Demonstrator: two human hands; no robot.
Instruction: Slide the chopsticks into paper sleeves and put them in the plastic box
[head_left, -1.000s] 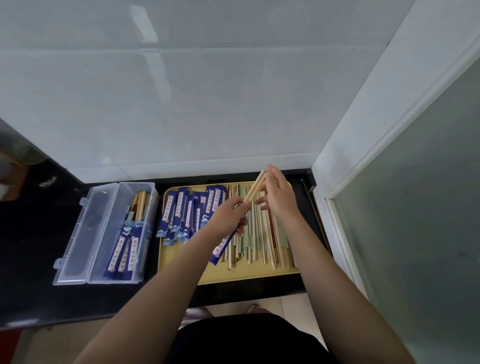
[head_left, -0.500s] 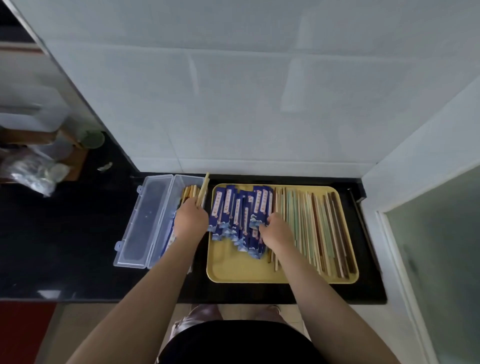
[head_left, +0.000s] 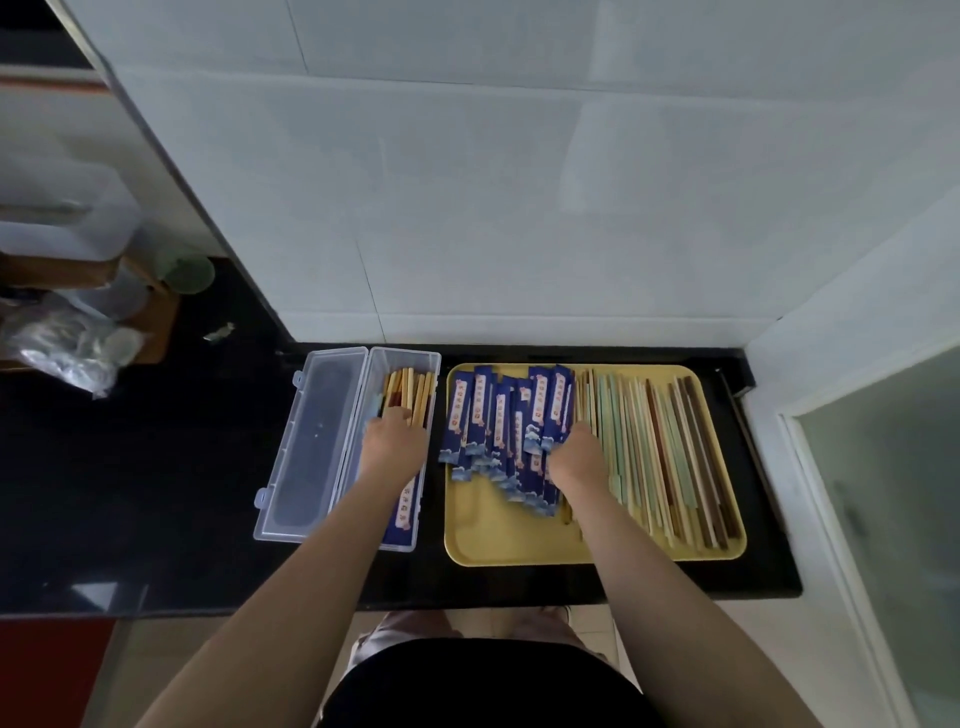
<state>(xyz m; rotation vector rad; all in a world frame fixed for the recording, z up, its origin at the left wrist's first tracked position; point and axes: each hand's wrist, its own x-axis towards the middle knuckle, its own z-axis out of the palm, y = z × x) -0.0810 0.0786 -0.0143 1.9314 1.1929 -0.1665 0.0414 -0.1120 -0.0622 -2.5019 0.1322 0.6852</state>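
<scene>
My left hand (head_left: 393, 441) is down in the plastic box (head_left: 400, 447) at the counter's left, fingers curled on a sleeved pair being laid with the others. My right hand (head_left: 579, 457) rests on the paper sleeves (head_left: 511, 426) mid-tray; grip unclear. Bare chopsticks (head_left: 660, 447) fill the tray's (head_left: 498, 540) right side.

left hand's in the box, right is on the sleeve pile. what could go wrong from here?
1. The left hand lies among sleeved chopsticks in the plastic box; pulling out may drag some askew.
2. The right hand sits on overlapping paper sleeves beside loose chopsticks; it may grab several sleeves.
</scene>
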